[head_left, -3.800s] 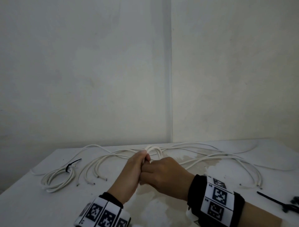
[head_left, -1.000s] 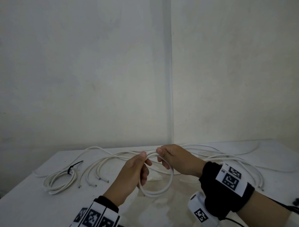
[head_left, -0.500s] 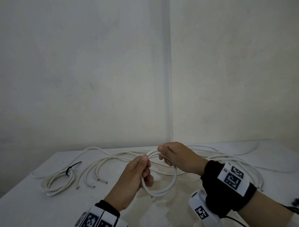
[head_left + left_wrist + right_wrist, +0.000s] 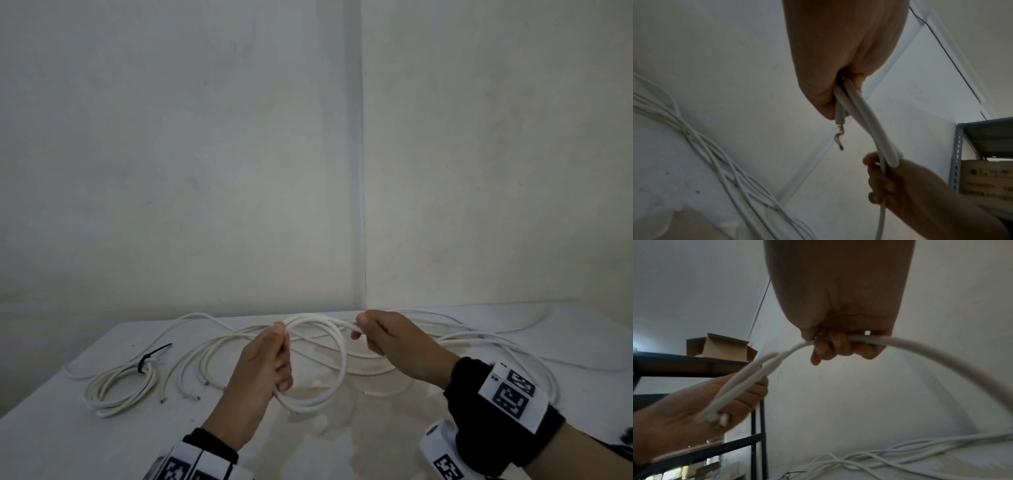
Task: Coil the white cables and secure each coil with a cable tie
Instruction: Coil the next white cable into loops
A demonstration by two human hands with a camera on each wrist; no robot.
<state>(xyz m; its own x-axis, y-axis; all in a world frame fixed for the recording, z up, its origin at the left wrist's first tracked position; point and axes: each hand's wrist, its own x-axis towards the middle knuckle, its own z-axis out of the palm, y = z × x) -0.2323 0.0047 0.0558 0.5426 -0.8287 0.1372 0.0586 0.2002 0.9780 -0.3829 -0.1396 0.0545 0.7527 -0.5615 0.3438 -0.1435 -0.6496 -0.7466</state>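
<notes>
The cable [image 4: 337,356] is hanging as a loop at the lower centre of the head view, just above the worktop [image 4: 102,442]. You are gripping its left side in your left hand [image 4: 263,363], fingers curled round two strands with the bare wire end poking out. Your right hand [image 4: 394,339] is pinching the loop's top, fingers closed on it. A tied coil [image 4: 120,390] with a black tie [image 4: 150,356] is lying at lower left, loose cables [image 4: 479,342] behind.
</notes>
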